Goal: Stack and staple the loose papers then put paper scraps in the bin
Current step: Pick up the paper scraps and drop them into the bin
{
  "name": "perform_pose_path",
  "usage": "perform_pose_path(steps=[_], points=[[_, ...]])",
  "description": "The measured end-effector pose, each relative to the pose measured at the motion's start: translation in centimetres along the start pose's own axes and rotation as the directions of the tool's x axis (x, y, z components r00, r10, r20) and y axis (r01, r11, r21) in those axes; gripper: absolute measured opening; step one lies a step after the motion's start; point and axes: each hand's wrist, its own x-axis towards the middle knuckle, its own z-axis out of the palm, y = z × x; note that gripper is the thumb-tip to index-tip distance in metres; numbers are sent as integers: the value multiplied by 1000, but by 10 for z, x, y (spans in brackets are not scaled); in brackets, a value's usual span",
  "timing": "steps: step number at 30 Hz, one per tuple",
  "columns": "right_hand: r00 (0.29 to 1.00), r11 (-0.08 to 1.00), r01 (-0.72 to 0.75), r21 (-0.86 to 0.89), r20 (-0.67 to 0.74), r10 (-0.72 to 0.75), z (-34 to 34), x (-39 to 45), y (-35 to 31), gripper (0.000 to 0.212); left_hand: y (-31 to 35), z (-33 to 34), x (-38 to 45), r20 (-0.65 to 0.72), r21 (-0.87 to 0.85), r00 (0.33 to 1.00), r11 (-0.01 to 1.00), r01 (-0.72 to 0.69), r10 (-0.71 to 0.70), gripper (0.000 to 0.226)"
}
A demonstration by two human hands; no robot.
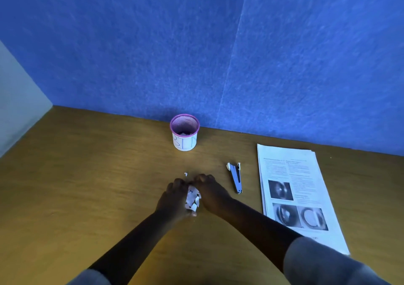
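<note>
The bin [185,132] beyond your hands already holds scraps. Your left hand [172,197] and right hand [211,191] cup a scrap pile [192,198]; the stapler [235,177] and paper stack [295,193] lie right of them.

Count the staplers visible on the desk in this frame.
1. The stapler lies flat on the desk, between the right hand and the stack of papers. Nothing suggests another is hidden.

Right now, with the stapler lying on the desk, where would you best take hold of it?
Probably around the middle of the stapler, from above, with fingers on its two long sides. It lies flat and narrow, running away from the person, with bare desk on both sides. The right hand is nearest, but it is busy gathering paper scraps.
</note>
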Motion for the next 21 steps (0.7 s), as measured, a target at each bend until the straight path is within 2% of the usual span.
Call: perform_pose_path(steps=[2,4,6,8,11,14,17,21], points=[[1000,998,14,64,-12,-13,-3,-2,7,46,0,1,-5,-36,92,999,996,-4,7,89],[999,995,-7,101,-36,10,-10,-5,11,43,-4,-2,-9,-114,95,993,994,46,-35,104],[999,996,-34,80,-8,35,-16,-8,11,50,-9,-2,-10,-108,86,988,989,118,-108,104],[997,998,-62,24,46,61,-14,-13,9,66,-5,-2,-12,-81,111,988,984,137,-128,94],[994,992,-108,71,30,106,-3,-19,1,76,4,3,-10,-53,-1,989,990,138,-138,75],[990,980,-128,153,-37,135,2,-21,-9,62,8,6,-6,-58,-127,988,982,138,-146,61],[978,962,-159,222,-100,184,3,-19,-15,42,11,8,-3,-64,-155,987,979,134,-145,45],[970,959,-183,218,-120,212,2,-18,-17,27,18,9,2,-89,-152,984,979,137,-152,30]])
